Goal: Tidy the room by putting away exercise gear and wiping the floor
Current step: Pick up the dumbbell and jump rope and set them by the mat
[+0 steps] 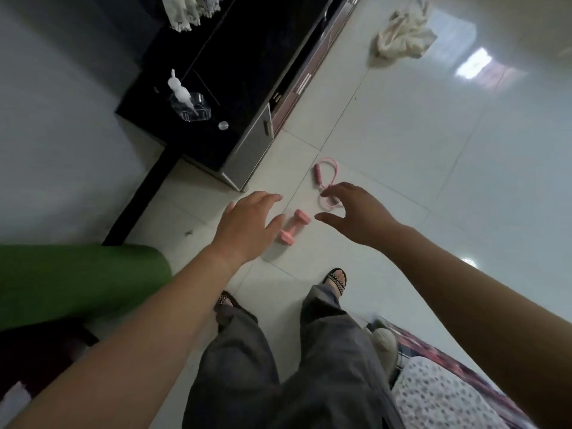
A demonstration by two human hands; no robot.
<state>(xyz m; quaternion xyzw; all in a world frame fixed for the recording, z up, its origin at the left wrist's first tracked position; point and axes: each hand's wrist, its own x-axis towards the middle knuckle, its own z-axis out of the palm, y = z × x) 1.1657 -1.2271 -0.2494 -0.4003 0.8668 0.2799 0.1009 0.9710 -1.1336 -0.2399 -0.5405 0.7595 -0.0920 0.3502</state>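
Left hand spread and empty, fingers relaxed and slightly apart, fingertips overlapping the near end of a small pink dumbbell in the head view; whether touching it, cannot tell. Right hand likewise empty, fingers loosely curved and parted, thumb pointing toward the dumbbell, held over the near loop of a pink skipping rope. Dumbbell flat on the pale tiled floor, between the two hands, lying at a slant. Skipping rope just beyond it, one handle visible, cord looped, partly hidden behind the right hand. Farther off, toward the top right, a crumpled cream cloth on the floor, well apart from the pink gear. Left of the rope, a glossy black cabinet with a white figurine in a clear holder on top. Nearer, at the left edge, a green roll. Below the hands, grey trousers and dark strapped sandals. Patterned fabric at the bottom right.
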